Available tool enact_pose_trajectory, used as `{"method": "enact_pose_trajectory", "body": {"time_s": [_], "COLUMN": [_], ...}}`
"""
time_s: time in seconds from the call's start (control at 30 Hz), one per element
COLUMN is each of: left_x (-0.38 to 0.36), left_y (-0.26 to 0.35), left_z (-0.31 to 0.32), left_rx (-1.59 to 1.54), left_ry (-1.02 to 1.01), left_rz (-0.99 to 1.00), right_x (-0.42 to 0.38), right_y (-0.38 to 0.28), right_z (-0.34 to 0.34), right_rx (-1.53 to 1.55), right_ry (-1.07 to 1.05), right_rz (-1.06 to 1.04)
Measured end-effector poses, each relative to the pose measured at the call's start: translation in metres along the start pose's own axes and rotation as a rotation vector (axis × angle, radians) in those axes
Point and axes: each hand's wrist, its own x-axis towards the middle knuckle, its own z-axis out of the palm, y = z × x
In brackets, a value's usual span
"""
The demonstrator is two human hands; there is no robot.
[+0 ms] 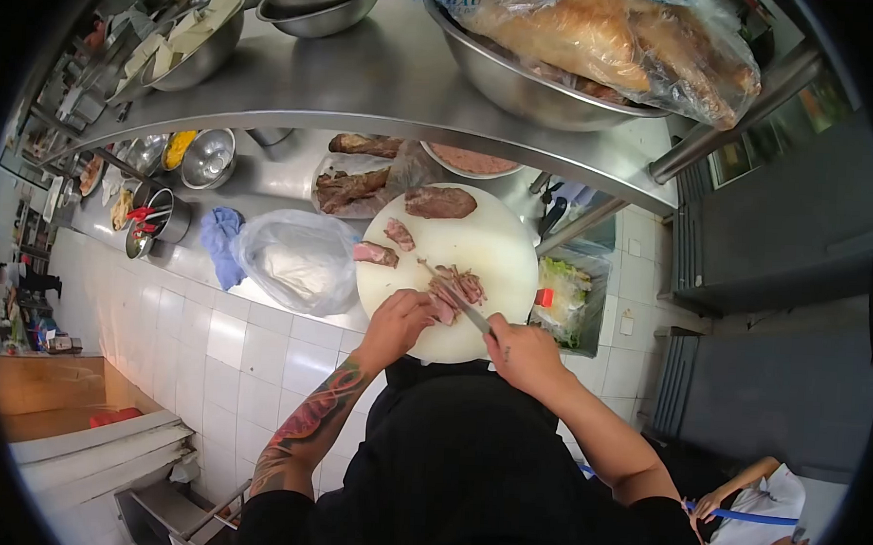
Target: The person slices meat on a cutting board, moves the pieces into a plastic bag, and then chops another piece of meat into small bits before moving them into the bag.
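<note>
Fingers of right hand (523, 352) wrapped round knife (455, 298) handle, blade laid across sliced meat (455, 288). Left hand (398, 321) fingers curled, pressing the slices on round white cutting board (481, 245), at its near edge. Further on board: two meat chunks (387, 243), bigger piece (440, 203) at far edge. Left on bench (275, 183): plastic bag (299, 259), blue cloth (221, 242). Shelf (396, 86) above carries steel bowls (532, 87).
</note>
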Motion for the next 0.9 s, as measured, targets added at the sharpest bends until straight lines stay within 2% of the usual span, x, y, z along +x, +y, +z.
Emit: {"method": "enact_pose_trajectory", "body": {"time_s": [0.07,0.27,0.4,0.47,0.67,0.8,0.9], "left_x": [0.0,-0.004,-0.004,-0.004,-0.008,-0.01,-0.009], "left_y": [0.003,-0.002,-0.001,-0.006,-0.009,-0.013,-0.011], "left_z": [0.01,0.018,0.019,0.019,0.022,0.024,0.019], "left_rx": [-0.033,-0.045,-0.059,-0.079,-0.11,-0.113,-0.112], "left_ry": [0.044,0.094,0.123,0.131,0.149,0.145,0.13], "left_rz": [0.007,-0.012,-0.005,0.017,0.014,-0.025,-0.012], "right_x": [0.007,0.004,0.028,0.042,0.023,0.04,0.049], "right_y": [-0.009,-0.036,-0.027,-0.016,-0.041,-0.032,-0.027], "right_z": [0.003,-0.037,0.001,0.025,-0.029,0.016,0.01], "right_rx": [-0.066,-0.159,-0.178,-0.155,-0.171,-0.081,-0.112], "right_ry": [-0.081,-0.323,-0.317,-0.278,-0.388,-0.283,-0.313], "right_rz": [-0.055,-0.016,0.019,-0.031,0.039,0.025,-0.005]}}
